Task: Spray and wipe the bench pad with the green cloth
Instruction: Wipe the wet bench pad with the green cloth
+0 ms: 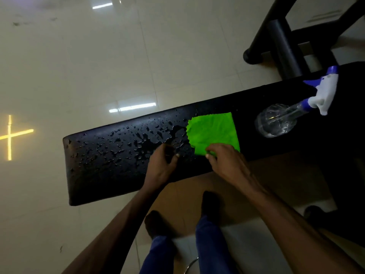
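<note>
A black bench pad [110, 167], beaded with droplets, stands on pale glossy floor tiles [79, 62]; a clear spray bottle [280, 119] lies on it, contents unclear; the right hand [225, 161] pinches the green cloth [213, 131]; the left hand [164, 165] hovers loosely curled, holding nothing.

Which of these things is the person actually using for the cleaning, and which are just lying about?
In use:
- bench pad, wet with droplets
- green cloth, pinched by the right hand
- spray bottle, lying on the pad
- left hand, near the cloth

Just there:
- black metal frame
- tiled floor
</note>
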`<state>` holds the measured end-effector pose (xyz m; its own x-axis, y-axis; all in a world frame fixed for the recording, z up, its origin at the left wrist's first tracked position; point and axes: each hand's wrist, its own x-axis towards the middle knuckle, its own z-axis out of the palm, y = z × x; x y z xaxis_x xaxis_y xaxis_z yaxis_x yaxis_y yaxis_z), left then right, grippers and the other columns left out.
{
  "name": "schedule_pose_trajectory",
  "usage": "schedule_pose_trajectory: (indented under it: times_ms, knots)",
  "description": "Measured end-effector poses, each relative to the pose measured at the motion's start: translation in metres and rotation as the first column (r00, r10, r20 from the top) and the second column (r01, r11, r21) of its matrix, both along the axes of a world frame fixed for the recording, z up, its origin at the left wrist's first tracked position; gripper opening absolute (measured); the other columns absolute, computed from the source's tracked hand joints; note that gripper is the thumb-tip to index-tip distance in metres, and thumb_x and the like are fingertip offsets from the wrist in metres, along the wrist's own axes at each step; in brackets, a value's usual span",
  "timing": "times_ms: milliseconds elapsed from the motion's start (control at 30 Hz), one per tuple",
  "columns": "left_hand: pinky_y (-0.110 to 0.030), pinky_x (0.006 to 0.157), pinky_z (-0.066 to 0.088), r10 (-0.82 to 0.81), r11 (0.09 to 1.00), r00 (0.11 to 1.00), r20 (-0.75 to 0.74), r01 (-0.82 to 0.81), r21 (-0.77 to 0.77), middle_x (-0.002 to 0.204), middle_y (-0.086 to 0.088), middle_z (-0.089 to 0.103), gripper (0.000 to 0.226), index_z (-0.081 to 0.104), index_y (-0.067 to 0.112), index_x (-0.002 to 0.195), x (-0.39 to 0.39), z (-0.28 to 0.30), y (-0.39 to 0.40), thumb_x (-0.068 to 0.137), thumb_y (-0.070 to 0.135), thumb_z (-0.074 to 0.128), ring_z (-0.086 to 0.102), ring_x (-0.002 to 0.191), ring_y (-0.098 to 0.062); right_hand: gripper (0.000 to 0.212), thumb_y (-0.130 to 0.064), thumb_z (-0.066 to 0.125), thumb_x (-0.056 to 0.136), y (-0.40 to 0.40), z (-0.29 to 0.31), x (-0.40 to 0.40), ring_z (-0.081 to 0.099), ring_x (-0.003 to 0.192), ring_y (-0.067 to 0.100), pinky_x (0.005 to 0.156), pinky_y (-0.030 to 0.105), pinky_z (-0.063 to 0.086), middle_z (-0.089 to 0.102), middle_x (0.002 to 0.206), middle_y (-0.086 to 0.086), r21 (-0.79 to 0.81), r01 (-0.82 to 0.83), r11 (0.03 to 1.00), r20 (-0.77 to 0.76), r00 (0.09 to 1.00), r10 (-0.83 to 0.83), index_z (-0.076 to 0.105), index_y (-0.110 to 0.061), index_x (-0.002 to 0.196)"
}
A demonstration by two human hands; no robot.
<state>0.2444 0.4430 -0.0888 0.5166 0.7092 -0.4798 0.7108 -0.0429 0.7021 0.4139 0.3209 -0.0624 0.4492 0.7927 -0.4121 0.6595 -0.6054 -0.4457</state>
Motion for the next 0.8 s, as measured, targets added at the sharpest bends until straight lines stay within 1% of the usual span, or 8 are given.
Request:
schedule_pose_trajectory:
  times_ms: [67, 133, 233, 333, 400, 467, 633, 800]
  knots:
    - [-0.045, 0.092, 0.054, -0.031, 0.996, 1.000, -0.001, 0.031, 0.082, 0.114, -0.009, 0.065, 0.024, 0.061, 0.006, 0.117, -0.006, -0.007, -0.003, 0.097, 0.020, 0.066, 0.063, 0.103, -0.023, 0.023, -0.026, 0.058, 0.102, -0.003, -0.010, -0.002, 0.068, 0.111, 0.035, 0.088, 0.044, 0.057, 0.074, 0.119, 0.010, -0.065, -0.027, 0.998, 0.052, 0.998, 0.030, 0.073, -0.014, 0.115]
    - [-0.043, 0.091, 0.053, -0.080, 0.982, 0.997, -0.017, 0.082, 0.168, 0.114, -0.006, 0.062, 0.023, 0.060, 0.008, 0.116, -0.006, -0.015, -0.005, 0.097, 0.021, 0.063, 0.060, 0.102, -0.021, 0.026, -0.027, 0.056, 0.103, 0.000, -0.019, 0.003, 0.066, 0.111, 0.034, 0.087, 0.043, 0.056, 0.072, 0.117, 0.011, 0.024, 0.020, 0.999, 0.106, 0.994, -0.023, 0.072, -0.013, 0.118]
    - [-0.039, 0.091, 0.049, -0.156, 0.939, 0.984, -0.081, 0.173, 0.296, 0.115, -0.006, 0.056, 0.025, 0.056, 0.009, 0.118, 0.007, -0.026, -0.006, 0.098, 0.023, 0.060, 0.053, 0.105, -0.022, 0.036, -0.030, 0.059, 0.103, 0.020, -0.036, 0.022, 0.059, 0.126, 0.035, 0.104, 0.045, 0.050, 0.066, 0.132, 0.016, 0.164, 0.023, 0.986, 0.140, 0.989, -0.047, 0.068, -0.008, 0.131]
    - [-0.043, 0.101, 0.046, -0.188, 0.879, 0.975, -0.116, 0.220, 0.422, 0.126, -0.011, 0.055, 0.032, 0.055, 0.008, 0.125, 0.024, -0.036, 0.003, 0.098, 0.023, 0.060, 0.049, 0.117, -0.027, 0.058, -0.040, 0.052, 0.106, 0.040, -0.059, 0.034, 0.024, 0.159, 0.033, 0.129, 0.048, 0.024, 0.031, 0.169, 0.015, 0.117, -0.095, 0.989, 0.118, 0.990, 0.081, 0.044, -0.016, 0.158]
    - [-0.048, 0.117, 0.037, -0.203, 0.841, 0.968, -0.145, 0.249, 0.480, 0.144, -0.016, 0.050, 0.045, 0.050, 0.005, 0.139, 0.036, -0.043, 0.013, 0.100, 0.026, 0.058, 0.043, 0.136, -0.033, 0.066, -0.049, 0.042, 0.108, 0.042, -0.078, 0.034, 0.001, 0.164, 0.029, 0.133, 0.051, 0.007, 0.005, 0.177, 0.008, 0.049, -0.210, 0.976, 0.178, 0.964, 0.198, 0.022, -0.026, 0.166]
    - [-0.049, 0.127, 0.024, -0.216, 0.821, 0.954, -0.208, 0.292, 0.490, 0.160, -0.019, 0.037, 0.057, 0.040, 0.004, 0.151, 0.045, -0.051, 0.024, 0.103, 0.032, 0.052, 0.027, 0.152, -0.036, 0.068, -0.055, 0.032, 0.108, 0.034, -0.093, 0.039, -0.010, 0.164, 0.028, 0.133, 0.049, -0.002, -0.007, 0.177, 0.005, 0.042, -0.275, 0.961, 0.250, 0.934, 0.256, 0.010, -0.030, 0.167]
    - [-0.049, 0.130, 0.010, -0.258, 0.812, 0.901, -0.349, 0.398, 0.427, 0.172, -0.010, 0.003, 0.073, 0.012, 0.017, 0.163, 0.045, -0.068, 0.033, 0.105, 0.056, 0.032, -0.002, 0.159, -0.029, 0.066, -0.055, 0.031, 0.108, 0.026, -0.104, 0.070, -0.001, 0.164, 0.025, 0.133, 0.049, 0.003, 0.000, 0.177, 0.001, 0.069, -0.226, 0.972, 0.358, 0.915, 0.188, 0.014, -0.031, 0.167]
    - [-0.047, 0.130, 0.006, -0.250, 0.755, 0.878, -0.408, 0.441, 0.486, 0.172, -0.009, -0.001, 0.076, 0.009, 0.017, 0.164, 0.041, -0.082, 0.031, 0.102, 0.060, 0.022, -0.005, 0.160, -0.029, 0.063, -0.053, 0.032, 0.107, 0.090, -0.111, 0.098, 0.010, 0.164, 0.026, 0.131, 0.056, 0.003, 0.016, 0.176, 0.002, 0.071, -0.146, 0.987, 0.402, 0.909, 0.105, 0.028, -0.030, 0.164]
